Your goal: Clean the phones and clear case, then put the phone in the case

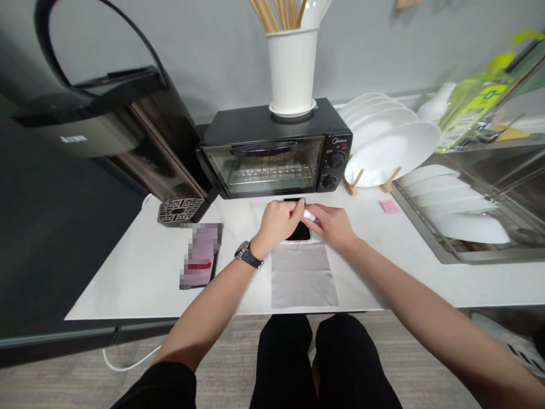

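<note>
Between the hands, above a white counter (pixel 128 278), a small white tube (pixel 310 216) with a purple-blue tip is the centre of attention. The right hand (pixel 334 225) has it pinched between thumb and curled fingers. The left hand (pixel 277 222), a watch (pixel 249 254) at its wrist, meets it from the other side with fingers curled in and thumb laid near the tube's end; whether those fingers grip it cannot be told. Directly beneath both hands, partly covered by them, a phone (pixel 301 233) lies flat, its dark face up. Nearer the person's body than the hands, a grey cloth (pixel 303 276) lies spread, untouched by either.

The work appears to be at an early point: phone and cloth are in place and the tube has been taken up, but whether it is open is hidden by the fingers. No finished result can be made out on the phone, and setting down the tube remains undone.

Beyond the hands stands a toaster oven (pixel 272 150); left of the left hand lies a second device (pixel 202 253), its screen blurred out. Right of the right hand sits a pink note (pixel 389 207).
</note>
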A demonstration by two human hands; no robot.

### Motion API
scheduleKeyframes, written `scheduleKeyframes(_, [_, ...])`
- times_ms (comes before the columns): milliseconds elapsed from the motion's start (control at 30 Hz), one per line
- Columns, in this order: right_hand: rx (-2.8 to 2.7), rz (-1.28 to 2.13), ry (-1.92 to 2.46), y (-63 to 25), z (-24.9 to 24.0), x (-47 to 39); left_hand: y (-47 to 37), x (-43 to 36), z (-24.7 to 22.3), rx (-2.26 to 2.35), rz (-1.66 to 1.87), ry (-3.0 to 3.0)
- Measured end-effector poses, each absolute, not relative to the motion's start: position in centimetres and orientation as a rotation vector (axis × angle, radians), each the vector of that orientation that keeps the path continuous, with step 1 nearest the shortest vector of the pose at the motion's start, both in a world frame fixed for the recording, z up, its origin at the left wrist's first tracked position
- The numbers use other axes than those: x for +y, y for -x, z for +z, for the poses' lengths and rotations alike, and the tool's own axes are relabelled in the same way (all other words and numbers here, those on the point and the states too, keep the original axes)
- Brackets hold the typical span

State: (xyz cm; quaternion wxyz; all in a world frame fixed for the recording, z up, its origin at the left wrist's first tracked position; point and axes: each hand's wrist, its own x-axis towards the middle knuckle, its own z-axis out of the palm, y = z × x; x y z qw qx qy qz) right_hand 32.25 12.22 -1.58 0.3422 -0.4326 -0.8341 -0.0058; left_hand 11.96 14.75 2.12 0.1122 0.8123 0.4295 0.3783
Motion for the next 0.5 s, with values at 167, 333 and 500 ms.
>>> scheduleKeyframes(167, [-1.819, 0.206, 1.208, -33.2, -0.7, 11.4, -9.4, 16.3, 2.6, 1.503, 1.497, -2.059])
scheduleKeyframes(333, [-1.541, 1.168, 0.816, -32.6, -0.1, 11.4, -9.4, 15.8, 1.6, 1.398, 1.394, -2.375])
scheduleKeyframes(500, [-1.418, 1.489, 0.708, -32.3, 0.2, 11.5, -9.9, 15.3, 0.8, 1.446, 1.268, -2.559])
